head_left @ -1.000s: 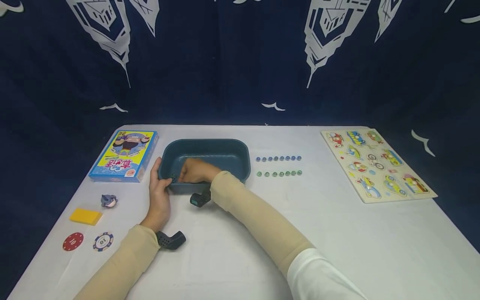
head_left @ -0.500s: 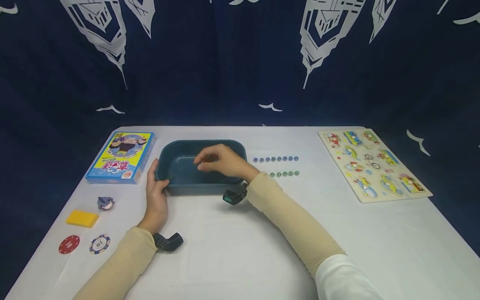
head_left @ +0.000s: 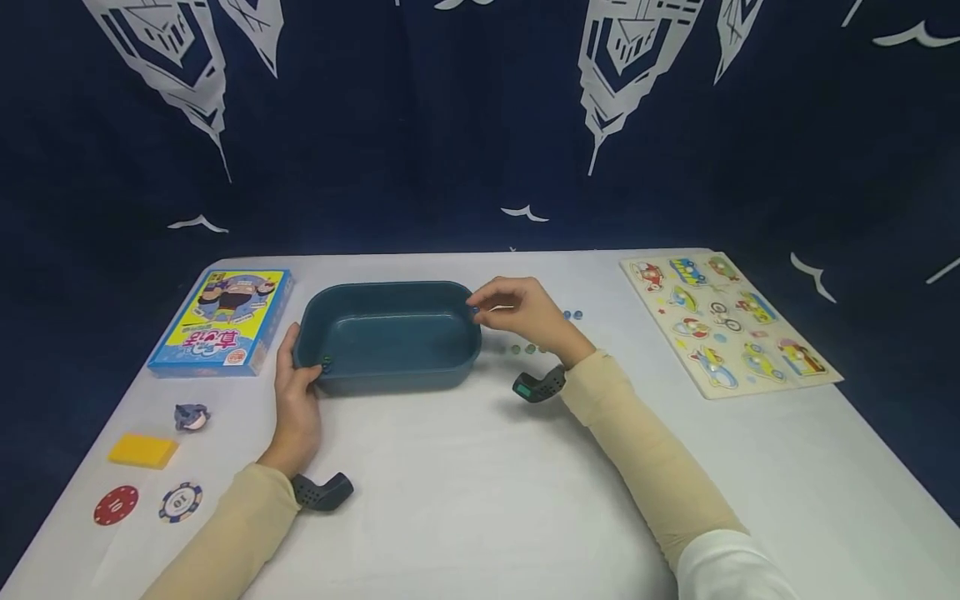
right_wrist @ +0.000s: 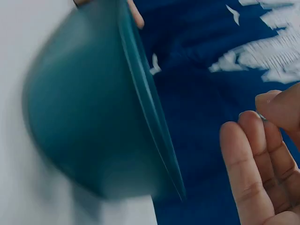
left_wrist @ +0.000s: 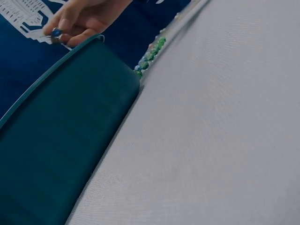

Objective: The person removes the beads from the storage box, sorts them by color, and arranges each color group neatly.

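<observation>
My right hand is at the right rim of a dark teal plastic bin, a small blue glass marble pinched between thumb and fingertips. The left wrist view shows that marble just above the rim; in the right wrist view the thumb mostly hides it. At the bin's left end my left hand grips the wall, thumb over the rim and fingers along the outside. A few dark green marbles lie in the bin's near left corner, beside that thumb.
Right of the bin are a row of blue marbles and a row of green marbles, both partly behind my right hand. A wooden puzzle board lies far right. A game box, shark figure, yellow block and two chips lie left.
My right hand has come out of the bin's left corner and moved right to the opposite rim, now with a blue marble between its fingertips. The left hand keeps its grip on the bin.
</observation>
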